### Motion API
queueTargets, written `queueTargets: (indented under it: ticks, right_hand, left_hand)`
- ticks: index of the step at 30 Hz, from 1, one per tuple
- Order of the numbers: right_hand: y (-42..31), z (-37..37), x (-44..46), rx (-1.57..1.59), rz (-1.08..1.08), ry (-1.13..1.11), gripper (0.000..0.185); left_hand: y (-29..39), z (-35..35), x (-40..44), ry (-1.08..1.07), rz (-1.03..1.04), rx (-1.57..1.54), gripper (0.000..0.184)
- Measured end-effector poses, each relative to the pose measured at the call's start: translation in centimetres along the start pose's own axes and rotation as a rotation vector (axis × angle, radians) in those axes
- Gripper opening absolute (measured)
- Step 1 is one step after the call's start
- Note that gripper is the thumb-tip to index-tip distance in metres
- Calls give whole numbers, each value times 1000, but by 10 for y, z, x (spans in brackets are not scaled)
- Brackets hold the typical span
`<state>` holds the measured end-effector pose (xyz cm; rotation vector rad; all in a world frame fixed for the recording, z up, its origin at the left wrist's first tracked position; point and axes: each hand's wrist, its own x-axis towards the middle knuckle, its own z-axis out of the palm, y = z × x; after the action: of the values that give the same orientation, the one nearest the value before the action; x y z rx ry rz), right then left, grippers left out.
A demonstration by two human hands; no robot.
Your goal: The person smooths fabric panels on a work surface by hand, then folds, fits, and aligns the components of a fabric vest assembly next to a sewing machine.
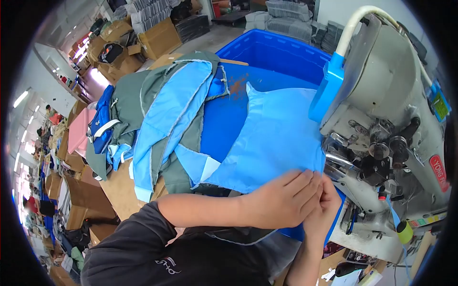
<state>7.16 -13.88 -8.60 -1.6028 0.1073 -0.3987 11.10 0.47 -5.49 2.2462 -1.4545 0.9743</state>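
Observation:
A light blue fabric piece (276,138) lies spread out on the blue work surface beside a grey industrial sewing machine (381,90). My left hand (286,200) reaches across from the left, its fingers closed together at the fabric's lower right corner. Right beside it, my right hand (325,202) is closed on the same corner, partly covered by the left. The fabric's right edge runs close to the machine's needle area. Exactly how the fingertips grip the edge is hidden.
Sewn pieces of grey-green and blue fabric (183,90) are heaped on the left of the table. Behind stands a blue plastic bin (286,50). Cardboard boxes (160,38) fill the background. A blue lamp housing (327,88) hangs at the machine head. Tools (350,269) lie at lower right.

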Motion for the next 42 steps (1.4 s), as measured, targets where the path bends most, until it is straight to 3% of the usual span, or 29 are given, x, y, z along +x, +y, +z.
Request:
queueTargets:
  ticks: [4, 7, 10, 14, 17, 20, 23, 28, 31, 34, 42]
  right_hand:
    - [-10, 1, 11, 52, 76, -28, 22]
    - [-19, 3, 5, -267, 4, -27, 27]
    - [-16, -3, -13, -569, -210, 44, 29]
    - [-28, -7, -24, -651, -82, 70, 26]
    - [-30, -7, -27, -688, -123, 90, 23]
    - [-33, -7, -25, -675, -200, 78, 19]
    - [-29, -9, -25, -383, -74, 12, 17]
    - [-18, -3, -27, -323, -115, 80, 15]
    - [-8, 0, -20, -264, -141, 102, 16]
    - [-4, -1, -8, -249, -150, 97, 17]
    - [-10, 2, 15, -276, -94, 78, 17]
  left_hand:
    - [-15, 11, 7, -7, 6, -12, 32]
    - [-20, 10, 6, -14, -24, -37, 34]
    - [-21, 4, 3, 80, -121, -126, 35]
    - [-18, -1, -5, 166, -114, -68, 33]
    - [-18, -5, -2, 141, -57, -65, 33]
    - [-14, -8, 3, 112, -31, -58, 34]
    - [-7, -5, -2, 94, -22, -41, 36]
    - [-5, -3, -5, 62, -16, -33, 36]
    - [-16, 3, 0, 125, 43, 21, 27]
    - [-27, 13, 2, 126, 67, 8, 38]
    - [-55, 28, 9, 61, 120, -38, 40]
